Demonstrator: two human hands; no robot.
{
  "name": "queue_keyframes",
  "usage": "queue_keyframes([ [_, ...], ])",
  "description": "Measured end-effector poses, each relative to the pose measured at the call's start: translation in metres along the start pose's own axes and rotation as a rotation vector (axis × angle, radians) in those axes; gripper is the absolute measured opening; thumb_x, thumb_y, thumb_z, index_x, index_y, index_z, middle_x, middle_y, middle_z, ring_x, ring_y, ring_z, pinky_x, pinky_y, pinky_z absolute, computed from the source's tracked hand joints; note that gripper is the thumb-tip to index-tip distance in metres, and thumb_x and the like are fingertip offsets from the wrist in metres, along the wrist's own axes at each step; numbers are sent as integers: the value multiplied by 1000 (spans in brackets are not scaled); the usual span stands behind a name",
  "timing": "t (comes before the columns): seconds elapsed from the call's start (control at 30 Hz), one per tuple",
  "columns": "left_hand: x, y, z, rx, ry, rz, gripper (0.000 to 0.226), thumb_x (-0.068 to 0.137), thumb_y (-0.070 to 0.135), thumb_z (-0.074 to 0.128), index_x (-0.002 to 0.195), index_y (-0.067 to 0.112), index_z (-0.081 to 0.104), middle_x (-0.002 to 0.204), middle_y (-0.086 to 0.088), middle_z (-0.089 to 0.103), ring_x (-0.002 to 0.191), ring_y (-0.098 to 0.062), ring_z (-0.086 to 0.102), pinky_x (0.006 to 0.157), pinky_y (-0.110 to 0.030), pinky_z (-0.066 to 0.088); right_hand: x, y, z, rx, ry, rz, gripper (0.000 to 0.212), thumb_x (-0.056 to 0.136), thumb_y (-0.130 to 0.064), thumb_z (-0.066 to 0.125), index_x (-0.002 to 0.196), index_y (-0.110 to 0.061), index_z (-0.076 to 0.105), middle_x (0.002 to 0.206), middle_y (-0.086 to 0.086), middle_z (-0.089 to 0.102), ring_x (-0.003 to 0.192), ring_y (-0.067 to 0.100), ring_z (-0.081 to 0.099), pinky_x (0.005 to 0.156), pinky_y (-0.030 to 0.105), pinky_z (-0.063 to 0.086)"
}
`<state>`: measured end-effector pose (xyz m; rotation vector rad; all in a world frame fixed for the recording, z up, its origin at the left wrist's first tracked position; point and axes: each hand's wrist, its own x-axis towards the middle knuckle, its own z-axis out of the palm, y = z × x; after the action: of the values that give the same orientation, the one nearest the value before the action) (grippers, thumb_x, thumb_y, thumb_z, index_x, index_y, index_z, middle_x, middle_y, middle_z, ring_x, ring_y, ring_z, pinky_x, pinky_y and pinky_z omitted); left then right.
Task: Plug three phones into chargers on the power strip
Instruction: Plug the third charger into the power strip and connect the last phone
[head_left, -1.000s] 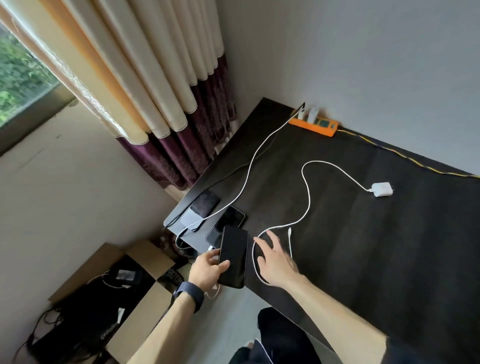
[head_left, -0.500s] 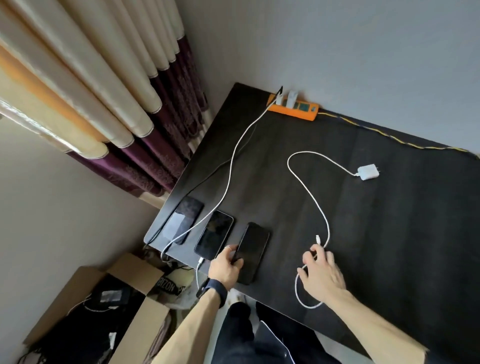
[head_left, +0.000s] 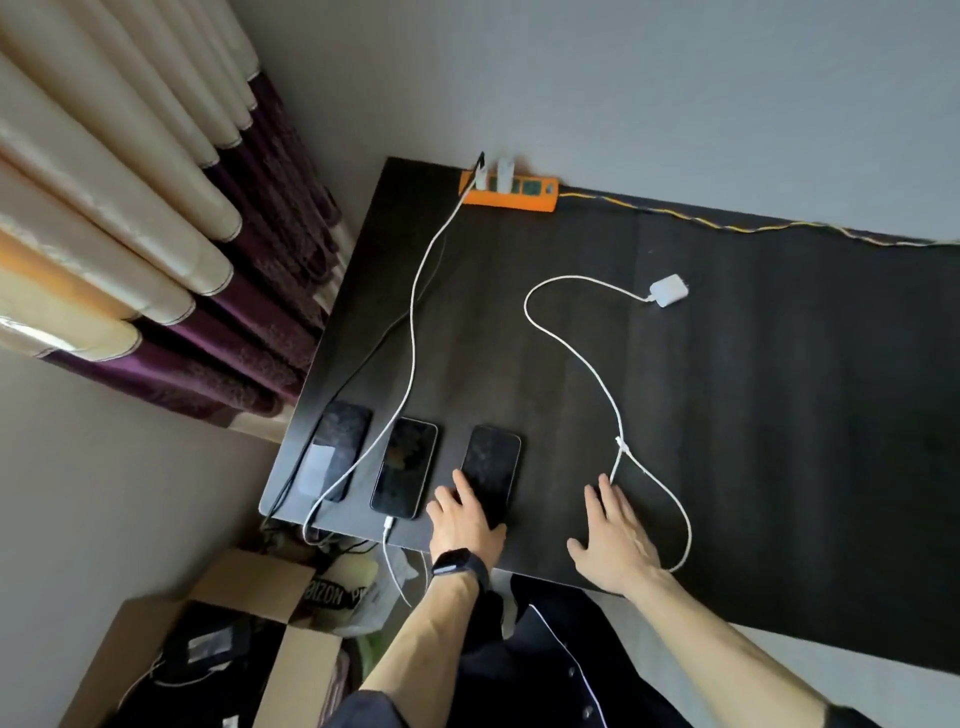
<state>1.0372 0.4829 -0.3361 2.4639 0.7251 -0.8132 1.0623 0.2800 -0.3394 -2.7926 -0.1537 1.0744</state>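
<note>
Cardboard box (head_left: 291, 613) open, dark cables inside.

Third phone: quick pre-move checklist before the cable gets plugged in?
1. Third phone flat on the table, in row with the other two: ok.
2. Left hand steadying its near end: ok.
3. Loose cable plug within reach of the right hand: ok, but not in its grip.
4. White charger in the power strip: not ok, it lies loose on the table.
5. Free socket on the strip: cannot tell.
6. Phone's port clear: cannot tell, the hand covers it.
</note>
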Motion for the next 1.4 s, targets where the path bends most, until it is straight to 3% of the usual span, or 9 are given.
queue_keyframes([
  [0.23,1,0,1,55,-5,-14,110,80,56,70,156,12,3,141,-14,28,129,-34,31,95,-42,48,-2,3,3,37,-84,19,88,96,-45,49,160,-15,-3,167,1,-23,155,20,-13,123,44,20],
  [0.6,1,-5,0,48,-29,5,111,80,54,71,156,11,3,143,-13,26,130,-34,31,96,-43,49,0,1,7,61,-85,44,89,96,-43,50,160,-19,-7,165,-4,-27,154,15,-18,123,37,21],
  [0.8,4,-20,-3,37,-9,62,111,79,71,62,157,13,7,140,-9,31,131,-30,34,99,-41,46,-3,0,6,79,-57,56,84,97,-41,49,161,-22,-2,166,-8,-23,154,12,-15,121,36,26],
  [0.93,26,-12,-25,66,54,175,95,86,68,51,156,16,13,143,-9,34,132,-29,36,101,-41,44,-4,-3,-7,79,-54,70,73,99,-43,46,160,-24,13,169,-9,-8,155,16,1,119,39,31],
  [1.07,62,14,-60,42,110,326,81,92,61,48,154,16,23,148,-8,35,135,-28,36,105,-40,42,3,-10,-43,128,-10,64,54,98,-44,46,150,-34,41,162,-13,31,143,22,39,113,37,39],
  [1.17,95,38,-80,76,188,436,74,94,55,50,153,15,29,152,-8,35,138,-28,35,111,-38,36,15,-10,-75,176,118,38,45,97,-47,46,141,-37,50,144,-14,56,130,16,53,101,34,48],
  [1.4,183,89,-81,138,258,459,77,96,56,43,158,21,14,167,-6,5,154,-23,3,124,-45,11,91,20,-139,350,283,67,43,97,-46,51,138,-34,49,130,-14,63,117,12,61,97,36,51],
])
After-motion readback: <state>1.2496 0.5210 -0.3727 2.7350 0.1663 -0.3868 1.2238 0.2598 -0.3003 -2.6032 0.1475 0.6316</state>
